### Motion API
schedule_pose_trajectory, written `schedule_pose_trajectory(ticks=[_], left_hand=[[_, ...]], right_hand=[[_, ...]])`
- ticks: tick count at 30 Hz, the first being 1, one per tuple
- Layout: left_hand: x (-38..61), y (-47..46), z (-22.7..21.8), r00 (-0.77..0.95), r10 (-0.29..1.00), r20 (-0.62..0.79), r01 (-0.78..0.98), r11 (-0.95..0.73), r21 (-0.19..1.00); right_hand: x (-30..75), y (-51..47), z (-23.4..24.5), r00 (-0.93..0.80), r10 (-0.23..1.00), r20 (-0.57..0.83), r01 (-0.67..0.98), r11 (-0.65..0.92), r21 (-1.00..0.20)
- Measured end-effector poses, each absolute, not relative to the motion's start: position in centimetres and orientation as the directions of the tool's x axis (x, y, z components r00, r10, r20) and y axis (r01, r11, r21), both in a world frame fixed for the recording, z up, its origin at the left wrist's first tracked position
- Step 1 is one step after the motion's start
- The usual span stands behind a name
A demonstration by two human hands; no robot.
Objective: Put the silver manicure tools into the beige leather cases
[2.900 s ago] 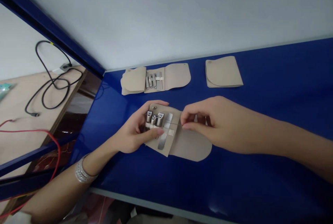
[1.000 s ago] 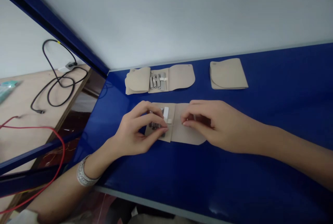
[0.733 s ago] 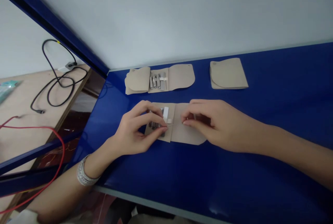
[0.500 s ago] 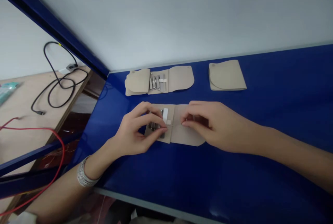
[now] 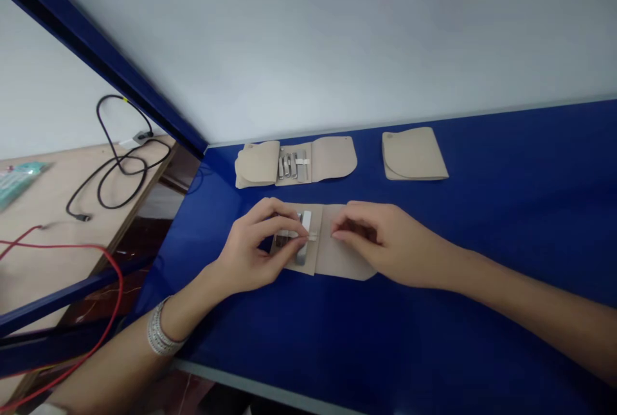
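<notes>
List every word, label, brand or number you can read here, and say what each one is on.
No text can be read.
The steel tools in the beige pouch under the left hand show no legible marks.
The open pouch and folded pouch beyond show no text.
The teal packet on the wooden board is too small and blurred to read.

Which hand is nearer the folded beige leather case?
Right. The right hand is in front of the folded beige leather case; the left hand is farther, to its left.

The left hand [image 5: 253, 245] partly hides the manicure tools [image 5: 302, 241]
</notes>
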State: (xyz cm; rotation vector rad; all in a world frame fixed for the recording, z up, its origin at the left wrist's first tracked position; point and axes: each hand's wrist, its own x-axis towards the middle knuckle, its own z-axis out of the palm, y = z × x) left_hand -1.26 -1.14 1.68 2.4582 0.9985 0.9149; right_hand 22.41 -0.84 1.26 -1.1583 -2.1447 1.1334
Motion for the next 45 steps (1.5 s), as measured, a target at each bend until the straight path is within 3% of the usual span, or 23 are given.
schedule_pose_trajectory(ticks=[23,31,45], left_hand=[[-1.0,-1.2,1.8,0.474,0.769,0.43,0.5,-0.637,0.587],[-1.1,-1.2,1.7,0.503,0.768,0.397,0.497,-0.633,0.594],[-1.3,-1.3,1.6,0.499,0.78,0.377,0.5,-0.615,0.61]], right_hand=[[22.0,-1.0,0.4,-0.426,0.905,0.016,0.452,0.228,-0.862],[22.2,-0.8,0.1,-0.385,0.922,-0.049,0.394,0.116,-0.912],[22.1,-0.8,0.2,-0.384,0.921,-0.058,0.405,0.112,-0.907]])
